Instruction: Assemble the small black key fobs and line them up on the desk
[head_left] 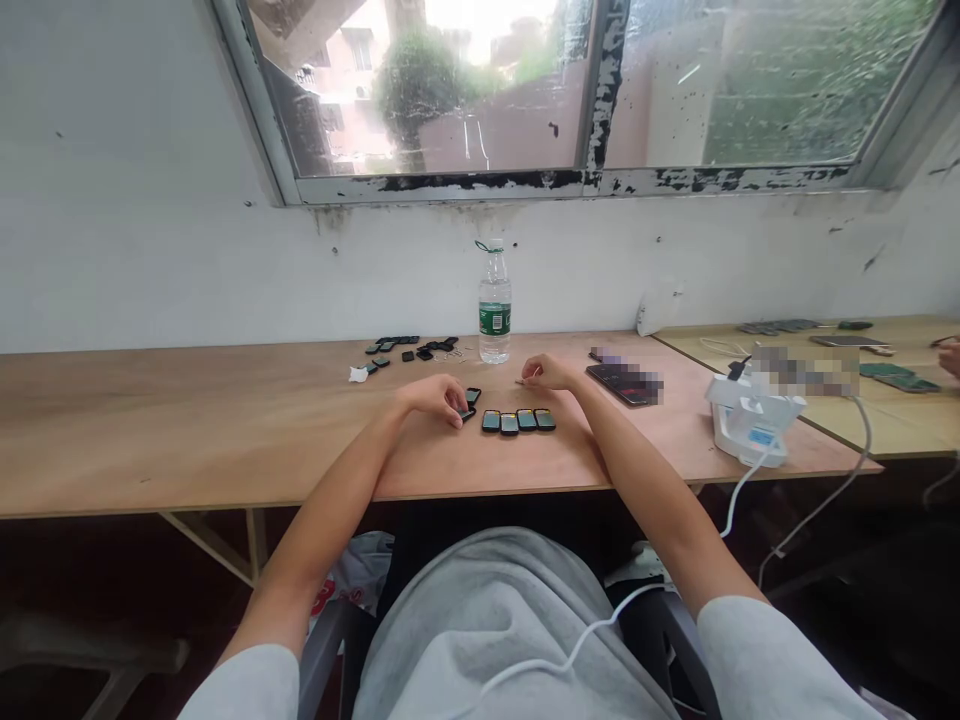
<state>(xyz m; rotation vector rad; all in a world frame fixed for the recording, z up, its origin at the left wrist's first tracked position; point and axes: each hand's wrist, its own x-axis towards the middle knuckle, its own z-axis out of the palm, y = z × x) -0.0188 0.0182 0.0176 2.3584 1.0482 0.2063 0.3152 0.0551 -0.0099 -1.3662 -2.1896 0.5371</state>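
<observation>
My left hand [439,397] is curled on the table, its fingertips closed at the edge of a small black-framed piece [468,413] with a greyish face, which it partly covers. Just beyond lies a similar black-framed piece [473,395]. My right hand [549,373] is pinched closed above the wood to the right; something thin and small seems to be at its fingertips, too small to name. Between and nearer to me, several black-framed pieces with grey-green faces and yellow marks [517,421] lie side by side in a row.
A water bottle [495,310] stands by the wall. Loose black pieces [435,348] and a white scrap [358,374] lie at back left. To the right are a dark phone [622,384] and a white power strip [739,440] with cables. Another person's hand [951,356] shows at far right.
</observation>
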